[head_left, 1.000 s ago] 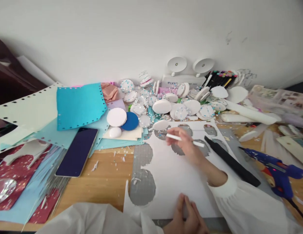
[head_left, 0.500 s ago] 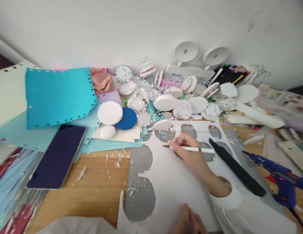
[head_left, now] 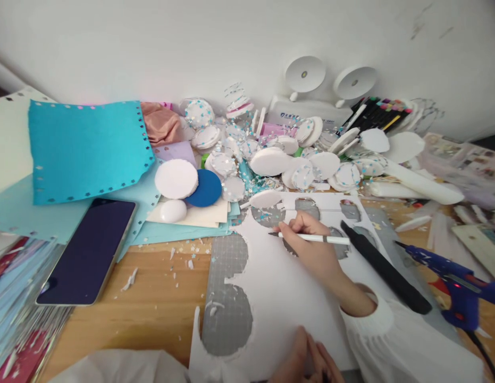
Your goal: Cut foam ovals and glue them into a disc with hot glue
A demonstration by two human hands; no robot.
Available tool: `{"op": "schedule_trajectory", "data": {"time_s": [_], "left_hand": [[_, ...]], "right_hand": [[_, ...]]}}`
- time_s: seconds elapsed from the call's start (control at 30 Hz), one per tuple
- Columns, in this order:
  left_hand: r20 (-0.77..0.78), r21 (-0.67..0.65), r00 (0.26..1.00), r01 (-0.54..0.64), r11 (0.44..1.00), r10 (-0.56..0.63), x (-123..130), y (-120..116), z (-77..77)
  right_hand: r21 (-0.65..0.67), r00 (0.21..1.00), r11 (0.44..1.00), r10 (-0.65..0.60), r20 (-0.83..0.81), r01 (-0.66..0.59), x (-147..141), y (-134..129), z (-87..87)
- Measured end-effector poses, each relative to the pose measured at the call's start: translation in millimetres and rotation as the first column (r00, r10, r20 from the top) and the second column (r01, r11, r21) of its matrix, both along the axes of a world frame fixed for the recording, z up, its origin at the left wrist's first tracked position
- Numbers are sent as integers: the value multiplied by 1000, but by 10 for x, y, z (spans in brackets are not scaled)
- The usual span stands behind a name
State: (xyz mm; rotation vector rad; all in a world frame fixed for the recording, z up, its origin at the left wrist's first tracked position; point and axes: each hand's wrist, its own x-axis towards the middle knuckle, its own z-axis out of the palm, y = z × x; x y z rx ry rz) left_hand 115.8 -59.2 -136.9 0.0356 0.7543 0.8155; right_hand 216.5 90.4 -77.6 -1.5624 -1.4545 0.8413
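Note:
A white pen-like tool [head_left: 327,239] with a dark tip lies in the pinch of my right hand [head_left: 311,244], above a white foam sheet [head_left: 279,287] with several round cut-outs. Grey cutting mat [head_left: 227,319] shows through the holes. My left hand [head_left: 305,359] rests on the sheet's lower part at the bottom edge of the view; its fingers look curled together, and whether they hold anything is hidden. A long black tool [head_left: 386,268] lies to the right of my right wrist.
White foam discs [head_left: 271,161] and beaded strands are heaped behind the sheet. On the left are a phone [head_left: 90,252], teal paper [head_left: 87,151] and a blue disc [head_left: 205,188]. A blue glue gun [head_left: 456,282] with a red light sits right; markers [head_left: 377,114] and a two-headed lamp [head_left: 305,74] stand behind.
The view has shifted slightly. My right hand has moved a little with the pen, whose tip now sits slightly further right and higher over the sheet. More of my left hand shows.

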Motion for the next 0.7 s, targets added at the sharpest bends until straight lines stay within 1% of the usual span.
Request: {"op": "schedule_trajectory", "data": {"time_s": [0.03, 0.07, 0.1, 0.13, 0.17, 0.2, 0.23, 0.27, 0.3, 0.33, 0.37, 0.4, 0.43, 0.47, 0.5, 0.57, 0.6, 0.63, 0.67, 0.7], "left_hand": [[-62, 96, 994, 93, 991, -87, -11, 25, 31], [-140, 175, 981, 155, 972, -132, -15, 37, 44], [-210, 251, 968, 187, 950, -136, -14, 37, 39], [-295, 341, 948, 224, 913, -123, -11, 26, 17], [-396, 464, 913, 294, 835, -102, -7, 7, -18], [-500, 602, 863, 403, 690, -68, -5, -18, -61], [-581, 698, 813, 519, 493, -33, -2, -45, -107], [-612, 738, 791, 579, 347, -17, 1, -72, -150], [-570, 746, 820, 543, 386, -51, 7, -100, -188], [-468, 703, 877, 444, 555, -110, 17, -129, -222], [-303, 550, 942, 298, 780, -147, 33, -161, -252], [-120, 298, 986, 151, 942, -119, 53, -196, -282], [11, 76, 999, 51, 996, -52, 76, -235, -312], [85, -52, 996, -7, 999, 12, 101, -276, -344], [125, -77, 991, -38, 996, 47, 123, -316, -375], [128, 43, 990, -69, 997, 63, 150, -372, -416], [128, 82, 990, -73, 994, 62, 150, -375, -413], [154, 44, 986, -70, 997, 63, 141, -355, -388], [213, -82, 973, -72, 994, 88, 124, -311, -339], [290, -300, 946, -54, 952, 145, 99, -247, -268]], "right_hand": [[0, 1000, 1000, -2, 6, 2, -1, -2, 5], [1, 1000, 1000, -4, 14, 4, -2, -3, 10], [2, 1000, 1000, -4, 19, 4, -5, -5, 14], [5, 1000, 1000, -5, 21, 5, -9, -6, 16], [7, 1000, 1000, -4, 22, 4, -12, -8, 17], [9, 1000, 1000, -3, 23, 3, -16, -10, 16], [12, 1000, 1000, -1, 30, 1, -20, -13, 15], [15, 999, 1000, -2, 43, 1, -24, -17, 12], [19, 998, 1000, -3, 59, 2, -28, -21, 9], [25, 997, 1000, -5, 76, 3, -33, -25, 6], [33, 996, 999, -6, 90, 3, -40, -30, 4], [42, 995, 999, -8, 99, 4, -47, -34, 1], [50, 995, 999, -7, 103, 1, -55, -39, -2], [58, 995, 998, -2, 102, -4, -63, -42, -5], [64, 995, 998, 6, 104, -13, -72, -45, -8], [77, 993, 997, 18, 113, -27, -87, -49, -20], [82, 993, 996, 23, 119, -33, -94, -49, -27], [87, 992, 996, 24, 124, -35, -101, -50, -35], [89, 992, 995, 27, 125, -38, -107, -51, -43], [88, 992, 995, 31, 123, -42, -114, -53, -52]]}}
